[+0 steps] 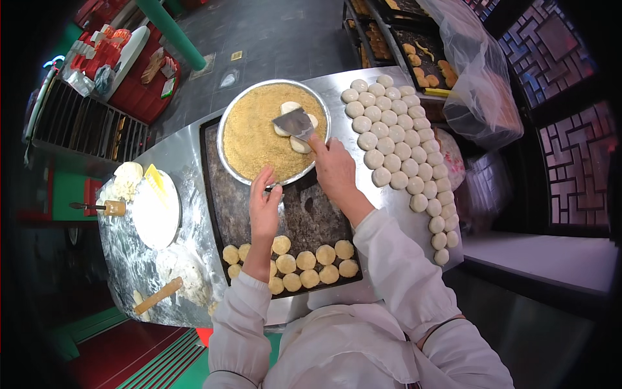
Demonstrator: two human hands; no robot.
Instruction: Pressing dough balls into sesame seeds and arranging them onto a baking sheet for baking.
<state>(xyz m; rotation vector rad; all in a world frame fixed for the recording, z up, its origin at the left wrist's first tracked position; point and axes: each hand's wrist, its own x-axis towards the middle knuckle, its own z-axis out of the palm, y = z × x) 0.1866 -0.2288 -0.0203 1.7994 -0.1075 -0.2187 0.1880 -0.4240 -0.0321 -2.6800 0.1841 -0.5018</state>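
Observation:
My right hand [336, 167] grips the wooden handle of a metal scraper [294, 122]. Its blade lies over several white dough rounds [300, 146] in a round metal pan [221, 146] of yellow crumb-like coating [250, 131]. At the pan's near rim is my left hand [265, 206], fingertips over the rim and thumb apart from them; whether it grips the rim is unclear. Under the pan's near side lies a dark baking tray [306, 214]. Coated rounds [306, 260] sit in rows along its near edge, some hidden behind my left forearm.
Many white dough balls [388, 131] cover the metal table's right side. On the left are a white lid or board [155, 209], a yellow scraper [155, 180], a dough mass [182, 272], a rolling pin [158, 295] and a wooden-handled tool [114, 208]. A tray rack [374, 39] stands beyond the table.

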